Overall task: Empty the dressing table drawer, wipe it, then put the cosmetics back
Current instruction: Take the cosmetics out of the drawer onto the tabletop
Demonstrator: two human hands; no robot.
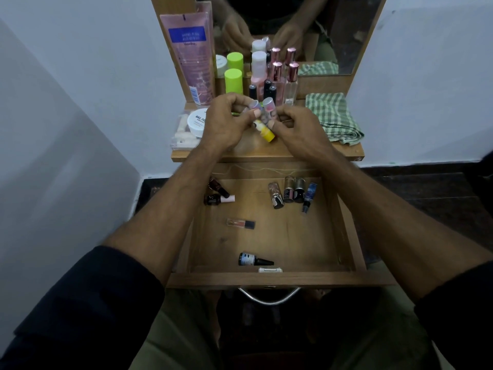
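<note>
Both hands meet above the dressing-table top at centre frame. Left hand (222, 124) curls its fingers round a cluster of small tubes (262, 110) with grey caps; right hand (298, 129) has its fingers curled against the same cluster, pinching it from the other side. One yellow tube (265, 130) projects downward between the two hands.

Below them, in the lower centre of the frame, the open wooden drawer (346, 236) is pulled out, its metal handle (269, 296) at the front edge. Inside lie scattered cosmetics: two dark nail-polish bottles (217, 193) at the upper left of the drawer, a row of four small bottles (292, 193) at its upper right, a clear lip-gloss tube (241, 223) near the middle, and a black dropper-style bottle (253, 259) near the front wall.

On the table top (266, 153), at upper centre, stand a tall pink lotion tube (190, 57), two green-capped containers (233, 78), a white-capped pink bottle (258, 68) and two rose-capped perfume bottles (285, 84). A white round jar (197, 124) sits left of the hands; a folded green checked cloth (333, 117) lies to their right. A mirror (346, 33) rises behind.
</note>
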